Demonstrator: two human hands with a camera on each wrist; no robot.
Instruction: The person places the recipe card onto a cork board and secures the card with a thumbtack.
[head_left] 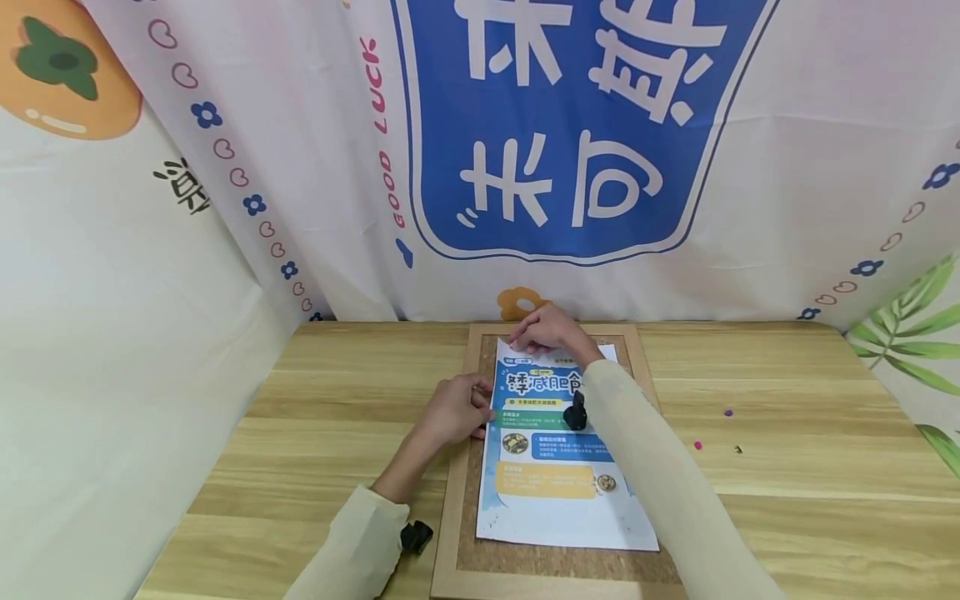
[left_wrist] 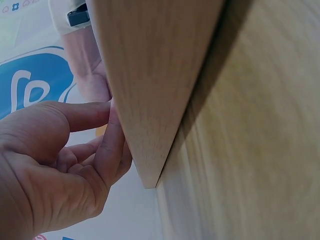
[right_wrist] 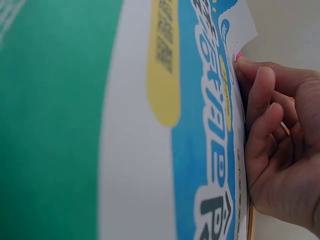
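Observation:
A printed poster (head_left: 555, 521) in blue, green and yellow lies on a wood-framed cork board (head_left: 540, 558) on the table. My right hand (head_left: 547, 327) is at the poster's upper left corner. There its thumb and fingers pinch a small pink push pin (right_wrist: 239, 56) against the paper, and the corner beside it lifts up a little. My left hand (head_left: 459, 408) is at the poster's left edge, over the side of the board, with thumb and forefinger together on that edge. In the left wrist view, the wooden frame (left_wrist: 155, 90) hides what those fingertips hold.
To the right of the board lie a purple pin (head_left: 728, 412), a pink pin (head_left: 698, 445) and a tiny dark piece (head_left: 738, 449). A printed cloth (head_left: 315, 167) hangs behind the wooden table (head_left: 300, 417).

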